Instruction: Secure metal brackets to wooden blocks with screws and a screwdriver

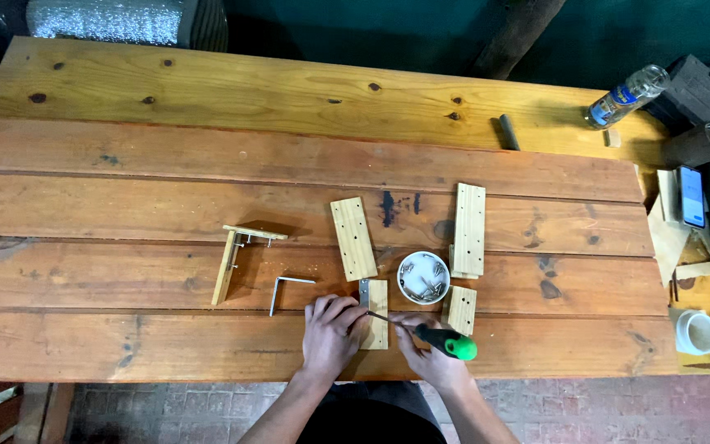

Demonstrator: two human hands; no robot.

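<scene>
Left hand (332, 329): you're pressing it flat-ish over the near end of the small wooden block (376, 322), fingers curled down on it, likely pinning it so it isn't sliding on the bench (125, 214).
Right hand (431, 355): you're gripping the green-handled screwdriver (433, 335), fingers clenched round the handle, shaft angling left and up toward the block.
Block: it's lying near the front edge of the bench, between your two hands, with a metal bracket (364, 290) showing at its top left corner (the tip seems to be landing just below that, though the contact is too small to confirm).
Screws: the white bowl (423, 277) is sitting just beyond the block, probably within easy reach of your right hand.
Waiting pieces: two drilled boards (353, 238) (469, 228) are lying further back, a short one (461, 309) just beside your right hand.
Left of you: a loose L-bracket (286, 289) and a joined corner piece (238, 256) are resting apart from the work.
</scene>
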